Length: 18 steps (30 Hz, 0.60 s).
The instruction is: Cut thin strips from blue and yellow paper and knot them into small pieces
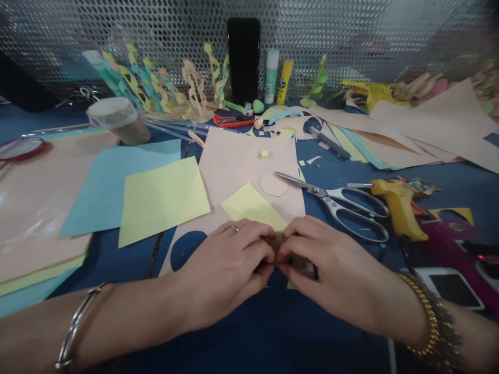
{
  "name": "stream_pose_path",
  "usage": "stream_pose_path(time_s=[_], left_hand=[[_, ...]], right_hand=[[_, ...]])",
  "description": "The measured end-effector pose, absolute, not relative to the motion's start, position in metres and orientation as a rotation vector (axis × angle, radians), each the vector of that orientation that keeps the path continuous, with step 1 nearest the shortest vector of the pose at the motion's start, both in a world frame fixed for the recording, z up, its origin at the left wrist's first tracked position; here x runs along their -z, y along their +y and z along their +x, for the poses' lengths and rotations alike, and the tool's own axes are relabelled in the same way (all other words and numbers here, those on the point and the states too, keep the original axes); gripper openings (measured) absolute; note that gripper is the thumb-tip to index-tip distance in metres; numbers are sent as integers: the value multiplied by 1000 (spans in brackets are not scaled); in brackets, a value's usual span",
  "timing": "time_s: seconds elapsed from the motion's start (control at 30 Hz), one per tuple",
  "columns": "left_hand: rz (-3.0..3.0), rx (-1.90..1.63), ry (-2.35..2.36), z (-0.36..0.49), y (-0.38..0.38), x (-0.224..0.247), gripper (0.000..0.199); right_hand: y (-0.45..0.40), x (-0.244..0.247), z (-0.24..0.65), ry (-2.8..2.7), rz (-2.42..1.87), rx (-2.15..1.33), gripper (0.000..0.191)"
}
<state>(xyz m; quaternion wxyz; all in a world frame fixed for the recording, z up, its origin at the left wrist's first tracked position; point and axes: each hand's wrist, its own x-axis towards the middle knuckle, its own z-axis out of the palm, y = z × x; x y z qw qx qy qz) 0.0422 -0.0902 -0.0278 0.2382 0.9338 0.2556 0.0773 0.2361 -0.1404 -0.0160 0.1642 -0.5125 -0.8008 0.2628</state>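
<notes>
Pale yellow paper sheet (251,205), long axis slanting toward the person, meets the left hand (224,270) and right hand (335,270), pressed together, pinching its near edge.

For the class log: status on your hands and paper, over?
Left hand, right hand pinching small tan paper piece. Scissors off right, not in the way.

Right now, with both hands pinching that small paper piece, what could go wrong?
The left hand and right hand could crease or tear the small tan paper piece. Moving outward, the right hand could catch the scissors or touch the yellow glue gun, which may be hot.
</notes>
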Motion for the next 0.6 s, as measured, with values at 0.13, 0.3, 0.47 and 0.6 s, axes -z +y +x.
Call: stream_pose_path(time_s=[0.13,0.3,0.47,0.6], left_hand=[[2481,-204,723,43,-89,28,7],[2416,-183,750,43,-89,28,5],[2401,-184,746,42,-89,29,6],[2403,-194,738,42,-88,29,7]], right_hand=[[-142,13,239,-2331,-1346,-698,14],[-141,14,239,-2407,-1356,-643,15],[-142,15,239,-2422,-1368,-617,15],[-142,17,238,-2422,-1382,-605,14]])
